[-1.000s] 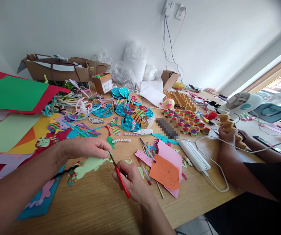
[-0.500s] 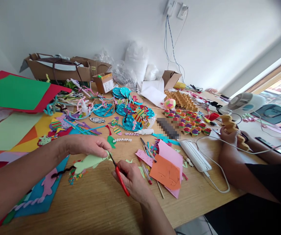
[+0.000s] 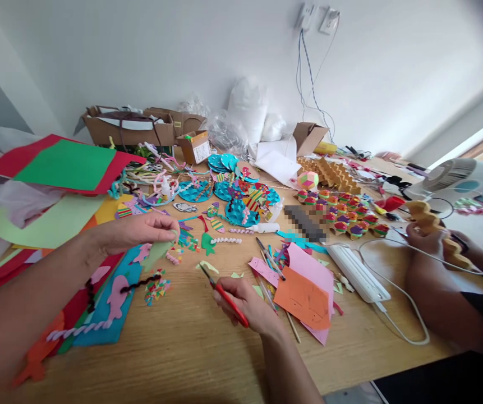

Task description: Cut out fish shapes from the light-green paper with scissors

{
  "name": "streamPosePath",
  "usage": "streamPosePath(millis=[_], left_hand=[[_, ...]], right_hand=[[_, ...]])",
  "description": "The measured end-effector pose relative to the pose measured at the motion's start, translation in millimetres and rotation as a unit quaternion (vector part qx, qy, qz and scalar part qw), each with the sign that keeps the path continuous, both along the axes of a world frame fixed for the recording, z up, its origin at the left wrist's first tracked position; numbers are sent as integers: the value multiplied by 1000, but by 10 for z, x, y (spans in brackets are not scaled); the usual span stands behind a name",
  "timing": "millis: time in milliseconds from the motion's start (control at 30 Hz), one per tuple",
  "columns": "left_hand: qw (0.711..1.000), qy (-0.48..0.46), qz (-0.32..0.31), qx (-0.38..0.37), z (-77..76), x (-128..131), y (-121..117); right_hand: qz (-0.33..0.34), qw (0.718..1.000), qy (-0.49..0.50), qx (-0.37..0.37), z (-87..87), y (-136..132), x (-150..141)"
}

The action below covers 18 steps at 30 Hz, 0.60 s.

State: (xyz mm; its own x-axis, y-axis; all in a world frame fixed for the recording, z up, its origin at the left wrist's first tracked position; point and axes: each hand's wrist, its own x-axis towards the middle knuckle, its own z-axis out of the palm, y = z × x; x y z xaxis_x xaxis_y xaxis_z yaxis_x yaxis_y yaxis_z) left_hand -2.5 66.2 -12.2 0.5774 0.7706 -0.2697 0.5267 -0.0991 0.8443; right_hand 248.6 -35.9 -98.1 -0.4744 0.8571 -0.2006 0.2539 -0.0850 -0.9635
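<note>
My left hand (image 3: 140, 231) pinches a light green paper cut-out (image 3: 157, 251), lifted a little above the wooden table (image 3: 191, 348). My right hand (image 3: 247, 306) is closed on red-handled scissors (image 3: 224, 293) whose blades point up and left, apart from the green piece. Below the left hand lie paper scraps (image 3: 157, 287), a dark pipe cleaner (image 3: 140, 282) and a blue sheet with pink shapes (image 3: 110, 306).
Orange and pink paper sheets (image 3: 304, 294) lie right of my right hand. Teal craft discs (image 3: 241, 207), coloured card sheets (image 3: 64, 165) and cardboard boxes (image 3: 127, 126) fill the far side. Another person's hands (image 3: 428, 238) hold a tan wavy piece at the right, near a white power strip (image 3: 357, 272) and fan (image 3: 455, 174).
My left hand has pulled the green cut-out away from the scissors, up and to the left. The blades are now free of the paper. The view has shifted left.
</note>
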Motion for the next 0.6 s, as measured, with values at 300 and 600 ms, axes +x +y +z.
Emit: streamPosePath(millis=[300, 600], left_hand=[[989, -5, 141, 42, 81, -427, -7], [984, 36, 157, 82, 36, -427, 73]], right_hand=[[125, 940, -271, 166, 54, -129, 9], [113, 919, -351, 142, 226, -354, 101]])
